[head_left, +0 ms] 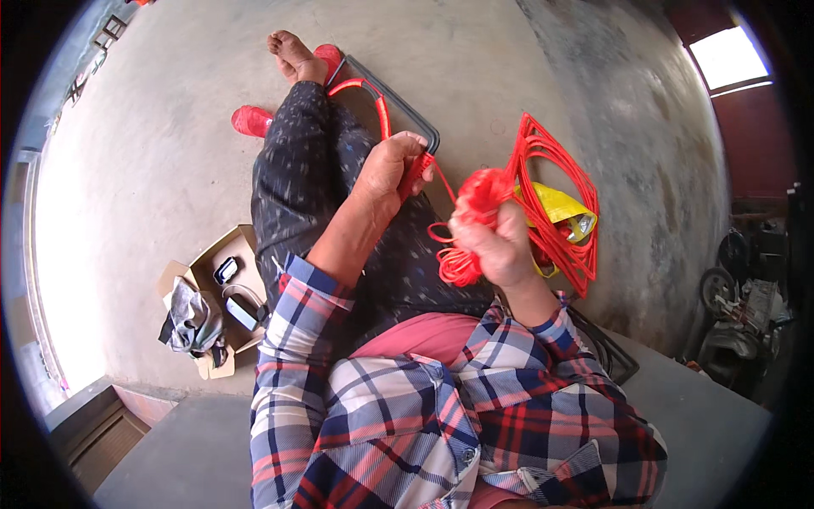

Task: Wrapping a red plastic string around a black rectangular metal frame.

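Observation:
My left hand (393, 165) is closed around a red cord-wrapped part of a dark grey metal tube frame (398, 95), which lies along my legs. From there a strand of red cord runs across to a bunched hank of red cord (485, 191). My right hand (498, 248) grips this hank, its loose loops hanging below the fist. An orange-red curved band (383, 114) rises from near my left hand toward the frame's far end. What exactly the left fingers pinch is partly hidden.
To the right lies a large coil of red cord (585, 187) over a yellow bag (555, 204). An open cardboard box (203, 267) with a grey cloth (195, 318) and small devices stands at left. Red slippers (251, 120) lie by my feet. A motorbike (738, 322) stands at far right.

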A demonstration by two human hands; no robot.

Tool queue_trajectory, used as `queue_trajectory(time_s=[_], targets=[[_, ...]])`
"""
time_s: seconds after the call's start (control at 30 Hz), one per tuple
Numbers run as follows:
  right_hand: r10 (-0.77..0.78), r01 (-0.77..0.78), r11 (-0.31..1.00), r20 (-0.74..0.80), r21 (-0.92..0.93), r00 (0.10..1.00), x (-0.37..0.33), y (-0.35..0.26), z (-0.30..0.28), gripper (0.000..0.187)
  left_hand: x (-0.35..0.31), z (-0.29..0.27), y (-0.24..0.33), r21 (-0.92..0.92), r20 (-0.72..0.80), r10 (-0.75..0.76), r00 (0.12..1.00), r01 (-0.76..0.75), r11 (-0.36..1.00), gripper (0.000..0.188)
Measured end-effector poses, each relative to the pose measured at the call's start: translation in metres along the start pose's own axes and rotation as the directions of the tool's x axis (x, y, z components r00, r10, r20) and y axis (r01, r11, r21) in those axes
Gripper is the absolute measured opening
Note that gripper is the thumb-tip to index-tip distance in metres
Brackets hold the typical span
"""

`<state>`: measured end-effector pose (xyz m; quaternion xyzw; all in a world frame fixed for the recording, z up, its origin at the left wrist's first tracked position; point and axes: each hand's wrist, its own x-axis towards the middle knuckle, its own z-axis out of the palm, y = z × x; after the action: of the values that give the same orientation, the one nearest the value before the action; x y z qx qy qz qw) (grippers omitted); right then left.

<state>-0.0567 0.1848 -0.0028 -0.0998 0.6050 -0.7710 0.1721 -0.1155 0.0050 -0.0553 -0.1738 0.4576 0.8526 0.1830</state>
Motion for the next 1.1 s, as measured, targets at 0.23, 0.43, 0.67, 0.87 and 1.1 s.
queue_trajectory(time_s=[0.23,0.43,0.67,0.87,1.1], targets=[[-0.146,0.044,0.938,0.276,0.344,0.950,-0.008,-0.051,-0.005,0.026,-0.035,0.040,-0.008,0.830,0.351,0.851,0.390,-0.550,-0.091,0.033],[-0.212,0.364,0.551,0.296,-0.751,0.931,0.056,-0.052,-0.050,0.016,-0.029,0.038,0.031,0.490,-0.140,0.654,0.744,-0.521,0.698,0.020],[-0.239,0.264,0.407,0.177,-0.875,0.955,0.105,0.036,-0.022,0.015,0.013,0.003,0.008,0.797,-0.121,0.500,0.857,-0.216,0.564,0.023],[-0.503,0.421,0.657,0.052,-0.625,0.863,0.080,0.014,-0.011,0.033,-0.030,0.036,0.042,0.836,-0.078,0.747,0.660,-0.365,0.410,0.010],[-0.295,0.362,0.878,-0.243,0.312,0.924,0.065,-0.020,-0.057,0.030,-0.021,0.033,0.044,0.304,-0.118,0.337,0.934,-0.289,0.908,0.016]])
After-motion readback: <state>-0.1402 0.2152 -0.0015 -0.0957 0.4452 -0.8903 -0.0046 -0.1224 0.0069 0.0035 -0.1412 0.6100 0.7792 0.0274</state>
